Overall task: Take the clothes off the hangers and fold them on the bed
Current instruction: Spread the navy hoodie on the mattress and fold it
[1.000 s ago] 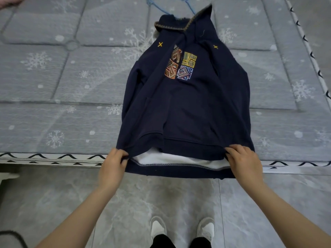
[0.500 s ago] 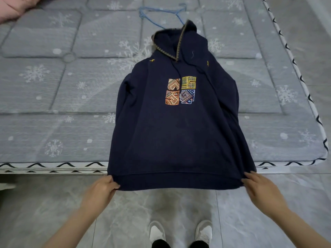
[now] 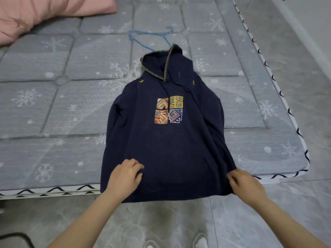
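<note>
— Hoodie now lies flat on the bed, hem overhanging; our left hand has moved inward.
— Right hand seemingly pinches the hem corner; left rests with fingers loosely curled. Folding comes next.

Blue hanger — near part hidden behind the hood of the navy hoodie. Pink quilt cut off by top and left edges; white shoes and a black cable cut by the bottom edge. Right hand fingertips tucked under the hem corner — grip unclear.
</note>
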`<state>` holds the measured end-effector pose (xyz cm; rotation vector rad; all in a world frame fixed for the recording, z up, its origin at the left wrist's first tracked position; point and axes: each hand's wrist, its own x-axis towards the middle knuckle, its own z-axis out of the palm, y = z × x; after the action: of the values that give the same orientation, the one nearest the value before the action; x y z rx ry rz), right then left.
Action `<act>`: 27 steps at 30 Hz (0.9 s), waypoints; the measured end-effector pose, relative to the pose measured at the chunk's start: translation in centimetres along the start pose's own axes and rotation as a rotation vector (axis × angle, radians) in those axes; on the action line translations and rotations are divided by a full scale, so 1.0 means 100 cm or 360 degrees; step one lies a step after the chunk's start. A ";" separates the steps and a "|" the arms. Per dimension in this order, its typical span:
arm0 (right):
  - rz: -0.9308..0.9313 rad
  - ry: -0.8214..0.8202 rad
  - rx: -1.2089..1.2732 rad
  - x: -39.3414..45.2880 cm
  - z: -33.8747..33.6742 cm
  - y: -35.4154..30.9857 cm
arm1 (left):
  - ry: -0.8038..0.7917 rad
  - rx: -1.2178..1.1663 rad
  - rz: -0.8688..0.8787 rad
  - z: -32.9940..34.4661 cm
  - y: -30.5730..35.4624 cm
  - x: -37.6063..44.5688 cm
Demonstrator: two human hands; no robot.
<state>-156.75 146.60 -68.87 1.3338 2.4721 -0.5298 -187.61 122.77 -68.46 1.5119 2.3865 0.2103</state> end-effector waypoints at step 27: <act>0.0540 -0.0486 0.1297 0.239 -0.043 0.032 | -0.0557 0.0196 -0.0057 0.016 0.162 0.289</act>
<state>-167.11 167.76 -75.42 1.7167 1.7616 -1.6108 -184.67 155.75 -70.50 1.4198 2.1756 -0.1981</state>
